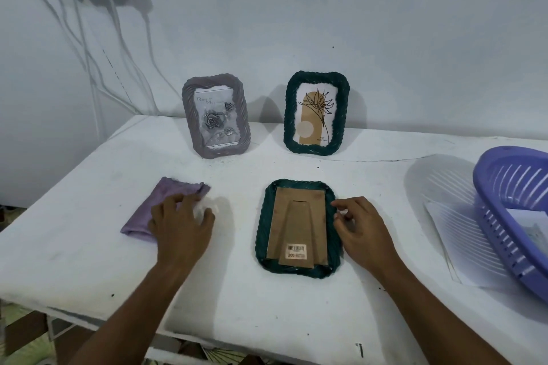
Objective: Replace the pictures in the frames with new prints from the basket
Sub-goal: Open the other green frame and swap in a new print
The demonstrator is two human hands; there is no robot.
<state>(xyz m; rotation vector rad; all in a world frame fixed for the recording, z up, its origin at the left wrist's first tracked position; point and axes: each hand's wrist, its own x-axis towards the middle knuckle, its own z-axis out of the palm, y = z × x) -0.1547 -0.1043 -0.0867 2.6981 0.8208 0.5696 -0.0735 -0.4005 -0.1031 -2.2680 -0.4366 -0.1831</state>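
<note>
A dark green frame (297, 228) lies face down in the middle of the white table (89, 246), its brown cardboard back and folded stand facing up. My right hand (360, 230) rests at the frame's right edge, fingers curled and touching it. My left hand (181, 224) lies on a folded purple cloth (154, 204) to the left, fingers spread over a small white thing I cannot make out. Two frames stand at the back against the wall: a grey-purple one with a rose picture (216, 116) and a dark green one with a line-drawn plant print (316, 112).
A purple plastic basket (504, 210) sits at the table's right edge with white paper (533, 228) inside, resting on a sheet of paper (453, 234). White cables (98, 68) hang down the wall at the back left. The table's front edge runs just below my forearms.
</note>
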